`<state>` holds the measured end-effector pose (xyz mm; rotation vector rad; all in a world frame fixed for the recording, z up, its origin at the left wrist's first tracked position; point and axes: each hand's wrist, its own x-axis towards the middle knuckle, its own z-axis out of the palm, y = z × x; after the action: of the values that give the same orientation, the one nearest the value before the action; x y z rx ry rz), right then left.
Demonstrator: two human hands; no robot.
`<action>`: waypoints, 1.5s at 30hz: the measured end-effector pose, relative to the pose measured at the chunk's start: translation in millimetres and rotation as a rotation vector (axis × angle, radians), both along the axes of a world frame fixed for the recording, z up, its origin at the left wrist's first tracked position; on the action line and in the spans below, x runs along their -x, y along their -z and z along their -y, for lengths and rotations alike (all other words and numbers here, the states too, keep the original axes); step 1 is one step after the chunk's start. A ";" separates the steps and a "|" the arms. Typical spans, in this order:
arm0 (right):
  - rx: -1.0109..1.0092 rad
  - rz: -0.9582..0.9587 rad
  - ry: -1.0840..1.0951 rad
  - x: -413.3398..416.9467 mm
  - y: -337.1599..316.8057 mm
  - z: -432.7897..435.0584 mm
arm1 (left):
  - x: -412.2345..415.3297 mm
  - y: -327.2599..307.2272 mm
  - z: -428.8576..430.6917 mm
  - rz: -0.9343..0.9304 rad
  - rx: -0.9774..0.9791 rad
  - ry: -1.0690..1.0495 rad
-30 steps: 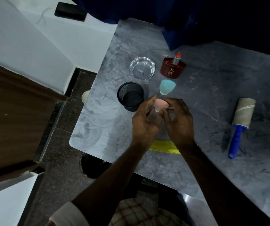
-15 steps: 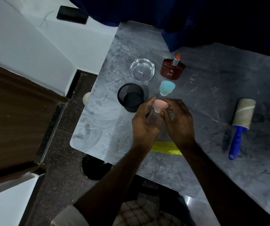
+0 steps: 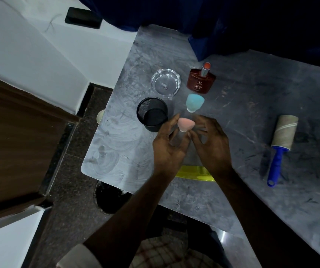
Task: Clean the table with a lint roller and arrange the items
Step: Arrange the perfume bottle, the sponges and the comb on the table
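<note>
While the lint roller (image 3: 283, 140) lies idle on the table (image 3: 252, 105) right of both hands, the left hand (image 3: 169, 149) and right hand (image 3: 212, 146) pinch a pink sponge (image 3: 186, 124) together; arranging seems underway, yellow comb (image 3: 194, 172) unplaced beneath the wrists.

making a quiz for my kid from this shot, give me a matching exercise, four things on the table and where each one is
Things:
1. pink sponge
2. comb
3. lint roller
4. ashtray

Places:
a. lying at the right, away from the hands
b. between the fingertips of both hands
c. partly hidden under the wrists
d. beside the perfume bottle

Pairs: 1-b, 2-c, 3-a, 4-d
</note>
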<state>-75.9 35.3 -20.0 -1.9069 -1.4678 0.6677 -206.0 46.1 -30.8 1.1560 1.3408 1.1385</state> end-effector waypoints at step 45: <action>0.040 0.061 0.081 -34.4 -2.6 47.6 | 42.6 -4.0 31.0 -0.140 0.166 0.161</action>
<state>-41.5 -12.3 -17.4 -2.0221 -1.4158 0.6104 -248.6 15.1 -26.8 1.2149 1.3932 0.8276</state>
